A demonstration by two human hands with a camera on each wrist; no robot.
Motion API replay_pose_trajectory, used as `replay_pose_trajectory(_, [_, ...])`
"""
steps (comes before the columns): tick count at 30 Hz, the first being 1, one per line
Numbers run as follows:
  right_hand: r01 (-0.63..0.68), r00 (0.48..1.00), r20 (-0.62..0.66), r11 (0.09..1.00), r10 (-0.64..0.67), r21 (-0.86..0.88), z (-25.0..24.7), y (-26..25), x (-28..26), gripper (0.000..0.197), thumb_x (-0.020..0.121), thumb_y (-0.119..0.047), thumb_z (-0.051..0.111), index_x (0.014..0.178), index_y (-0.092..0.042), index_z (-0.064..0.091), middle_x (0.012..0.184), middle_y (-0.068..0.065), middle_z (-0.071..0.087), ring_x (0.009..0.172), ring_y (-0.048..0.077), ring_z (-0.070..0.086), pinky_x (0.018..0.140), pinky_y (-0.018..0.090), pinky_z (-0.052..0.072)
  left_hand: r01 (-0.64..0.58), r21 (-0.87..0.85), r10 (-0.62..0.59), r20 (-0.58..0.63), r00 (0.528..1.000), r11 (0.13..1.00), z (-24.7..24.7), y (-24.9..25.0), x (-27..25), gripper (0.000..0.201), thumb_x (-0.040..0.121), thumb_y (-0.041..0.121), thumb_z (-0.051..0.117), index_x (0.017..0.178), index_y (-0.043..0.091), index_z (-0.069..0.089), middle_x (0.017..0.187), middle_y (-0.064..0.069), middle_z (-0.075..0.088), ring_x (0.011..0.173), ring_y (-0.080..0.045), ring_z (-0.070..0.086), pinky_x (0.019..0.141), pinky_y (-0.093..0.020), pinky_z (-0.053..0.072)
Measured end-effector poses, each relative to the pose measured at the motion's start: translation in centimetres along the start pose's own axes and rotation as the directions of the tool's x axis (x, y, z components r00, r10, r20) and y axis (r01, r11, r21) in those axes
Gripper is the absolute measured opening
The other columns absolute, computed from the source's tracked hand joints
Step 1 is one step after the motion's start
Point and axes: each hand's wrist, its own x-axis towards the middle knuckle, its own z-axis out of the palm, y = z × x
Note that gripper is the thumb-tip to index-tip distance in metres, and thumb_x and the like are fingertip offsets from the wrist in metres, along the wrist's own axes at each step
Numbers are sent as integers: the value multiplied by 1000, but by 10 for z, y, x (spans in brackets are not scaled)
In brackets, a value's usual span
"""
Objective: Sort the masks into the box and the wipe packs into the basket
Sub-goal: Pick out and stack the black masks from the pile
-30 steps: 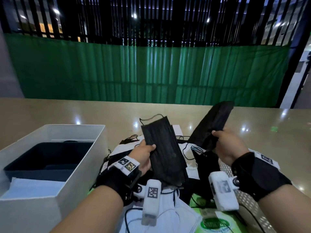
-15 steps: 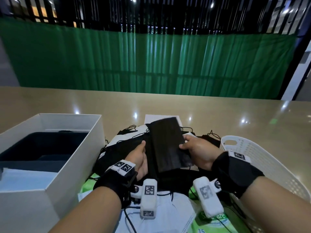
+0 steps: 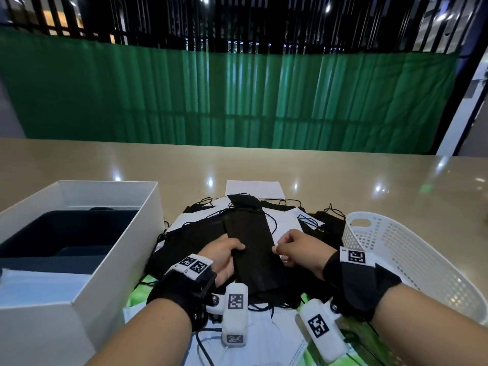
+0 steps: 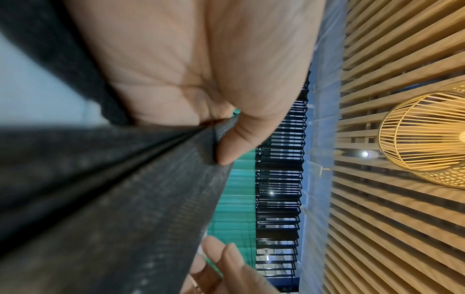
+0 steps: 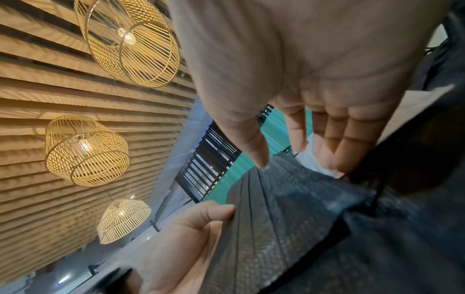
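Observation:
A stack of black masks [image 3: 250, 249] sits in my left hand [image 3: 229, 250], low over the pile, thumb on top and fingers underneath. The left wrist view shows that thumb pressing the black masks [image 4: 125, 199] against the palm. My right hand [image 3: 287, 250] is at the stack's right edge; in the right wrist view its thumb and nearly straight fingers [image 5: 334, 155] only touch the edge of the black masks [image 5: 289, 208]. More black and white masks [image 3: 200, 233] lie heaped on the table. Green wipe packs [image 3: 138, 294] peek out beneath them.
A white box [image 3: 126, 247] with a dark lining stands open at the left. At the right is a white perforated basket [image 3: 401, 249]. A white mask [image 3: 266, 331] lies near the front edge. The beige table [image 3: 369, 175] stretches behind, ending at a green curtain.
The mask my right hand held up has been laid onto the one in my left hand. The stack came down toward the pile, and the right hand's grip has loosened.

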Motion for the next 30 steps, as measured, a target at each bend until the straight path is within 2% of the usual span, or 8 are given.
replay_pose_trajectory(4, [-10, 998, 62, 999, 13, -45, 0, 0, -3, 18, 87, -25, 65, 87, -14, 51, 76, 3, 52, 67, 13, 50, 57, 22, 43, -31, 61, 27, 63, 998, 998, 1, 1, -9, 43, 88, -13, 28, 118, 4, 53, 102, -23, 64, 84, -32, 64, 64, -40, 60])
replay_pose_trajectory(7, [23, 995, 102, 999, -19, -35, 0, 5, -4, 19, 86, -28, 67, 85, -16, 53, 74, 0, 54, 68, 12, 51, 58, 22, 42, -46, 97, 37, 101, 994, 994, 2, 0, -14, 36, 92, -4, 34, 120, 5, 54, 108, -22, 62, 91, -30, 62, 78, -40, 56])
replay_pose_trajectory(12, [-9, 977, 206, 950, -59, 311, -6, 8, -4, 25, 84, -31, 69, 87, -9, 55, 65, -2, 57, 62, 11, 50, 61, 23, 38, -144, 221, 101, 197, 975, 965, 14, 3, -26, 33, 97, 6, 38, 124, 10, 55, 118, -18, 62, 99, -25, 63, 88, -37, 52])
replay_pose_trajectory(16, [52, 941, 283, 905, -186, 423, -17, 3, -11, 49, 77, -39, 61, 117, -11, 64, 114, 6, 70, 100, 20, 63, 86, 29, 45, -224, 86, 199, 228, 953, 971, 27, 14, -28, 36, 98, 9, 37, 131, 8, 50, 127, -22, 58, 111, -33, 59, 96, -41, 49])
replay_pose_trajectory(20, [144, 930, 197, 800, -311, 583, -16, -3, -10, 37, 86, -17, 59, 122, -9, 60, 122, 9, 66, 113, 24, 60, 96, 34, 47, -266, 205, 225, 202, 953, 942, 28, 29, -27, 31, 100, 12, 36, 126, 12, 52, 122, -15, 62, 105, -27, 62, 87, -36, 55])
replay_pose_trajectory(23, [98, 969, 102, 731, -224, 675, -14, -2, -2, 27, 96, -6, 46, 121, -9, 56, 118, 16, 66, 108, 29, 62, 89, 39, 52, -222, 559, 208, 90, 974, 799, 18, 38, -22, 19, 100, 20, 41, 115, 21, 53, 112, -2, 63, 94, -12, 60, 73, -24, 50])
replay_pose_trajectory(25, [65, 996, 10, 760, -94, 647, -13, 6, 8, 26, 97, -5, 44, 120, -8, 55, 114, 17, 66, 101, 31, 64, 78, 39, 55, -163, 769, 294, -34, 955, 618, 4, 44, -14, 15, 97, 24, 48, 111, 26, 53, 114, -1, 60, 101, -13, 56, 81, -27, 44])
replay_pose_trajectory(30, [-68, 989, -61, 781, 134, 620, -4, 32, 20, 26, 95, 2, 42, 118, -2, 55, 102, 20, 66, 84, 31, 64, 67, 37, 55, 11, 948, 416, -150, 897, 317, -19, 55, -9, 27, 92, 21, 56, 119, 19, 57, 109, 4, 54, 100, -14, 54, 84, -18, 36])
